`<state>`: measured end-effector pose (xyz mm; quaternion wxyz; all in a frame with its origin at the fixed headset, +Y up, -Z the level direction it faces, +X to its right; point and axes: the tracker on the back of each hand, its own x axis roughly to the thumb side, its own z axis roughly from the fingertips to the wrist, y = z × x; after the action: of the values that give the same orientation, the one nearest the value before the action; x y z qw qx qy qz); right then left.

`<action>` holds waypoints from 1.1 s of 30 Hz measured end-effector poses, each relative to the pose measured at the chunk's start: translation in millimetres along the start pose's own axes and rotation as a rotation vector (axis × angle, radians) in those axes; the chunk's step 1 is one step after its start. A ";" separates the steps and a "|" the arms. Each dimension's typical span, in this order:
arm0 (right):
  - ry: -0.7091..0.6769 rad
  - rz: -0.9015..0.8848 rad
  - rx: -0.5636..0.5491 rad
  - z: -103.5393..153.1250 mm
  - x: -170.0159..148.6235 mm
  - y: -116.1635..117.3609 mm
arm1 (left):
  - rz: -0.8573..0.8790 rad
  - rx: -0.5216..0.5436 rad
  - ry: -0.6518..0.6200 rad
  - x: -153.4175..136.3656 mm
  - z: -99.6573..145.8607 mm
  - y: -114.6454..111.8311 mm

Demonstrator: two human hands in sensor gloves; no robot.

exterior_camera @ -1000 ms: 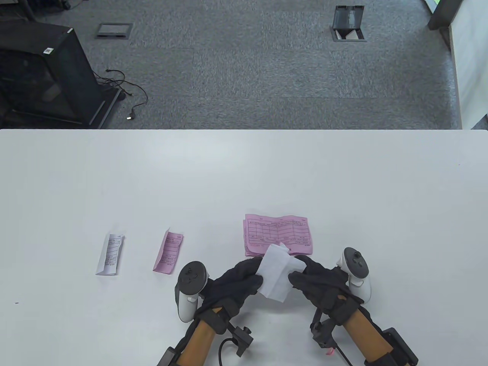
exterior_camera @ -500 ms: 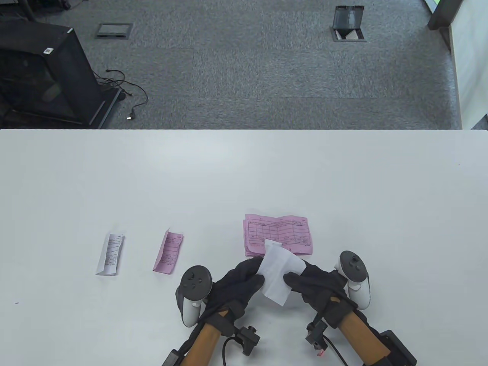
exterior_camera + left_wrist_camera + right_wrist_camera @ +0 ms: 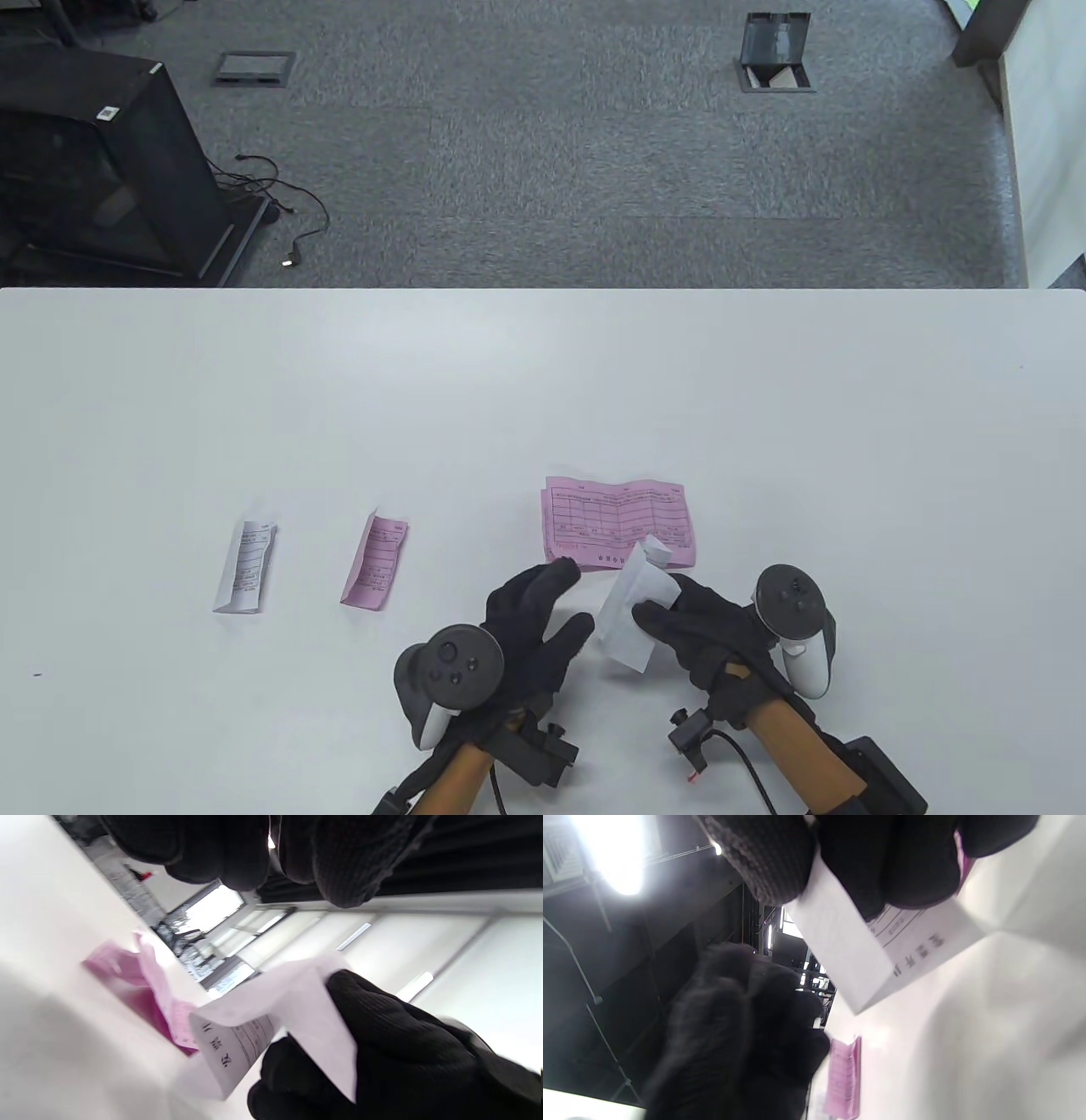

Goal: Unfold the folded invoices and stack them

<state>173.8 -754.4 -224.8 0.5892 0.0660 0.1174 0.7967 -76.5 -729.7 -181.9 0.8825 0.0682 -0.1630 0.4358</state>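
Note:
My right hand (image 3: 691, 628) pinches a folded white invoice (image 3: 632, 607) and holds it just above the table, near the front. The same paper shows in the left wrist view (image 3: 271, 1022) and the right wrist view (image 3: 865, 955), with printed lines on its inner face. My left hand (image 3: 534, 624) is off the paper, fingers spread, just left of it. A stack of unfolded pink invoices (image 3: 619, 519) lies flat behind the hands. A folded pink invoice (image 3: 375, 562) and a folded white invoice (image 3: 245, 566) lie to the left.
The white table (image 3: 764, 407) runs wide behind and to both sides of the papers. Beyond its far edge is grey carpet with a black cabinet (image 3: 93, 161) at the far left.
My left hand has let go of the white invoice and drawn back to the left. The paper, held by the right hand alone, has folded narrower and shifted right.

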 end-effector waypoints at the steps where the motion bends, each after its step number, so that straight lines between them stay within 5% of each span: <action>1: -0.013 0.030 -0.010 0.8 1.8 1.1 | -0.023 -0.023 -0.034 6.6 1.2 -4.1; 5: -0.073 0.120 -0.030 7.8 11.1 8.8 | -0.199 -0.145 -0.029 19.8 4.5 -22.5; 8: -0.143 0.208 -0.044 15.4 22.0 15.8 | -0.161 -0.201 -0.021 22.4 6.0 -31.6; 15: -0.203 0.197 0.039 17.7 25.8 22.4 | -0.089 -0.113 0.041 17.4 6.5 -27.7; 23: -0.218 0.186 0.144 17.4 26.2 26.2 | 0.186 -0.154 0.109 -1.1 4.0 -23.6; 33: -0.225 0.101 0.146 14.0 22.7 16.1 | 0.452 0.016 0.228 -24.1 4.1 -8.9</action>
<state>155.6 -735.8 -207.8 0.5516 0.2033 0.1049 0.8021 -84.0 -754.2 -186.2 0.7749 -0.0128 -0.0700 0.6280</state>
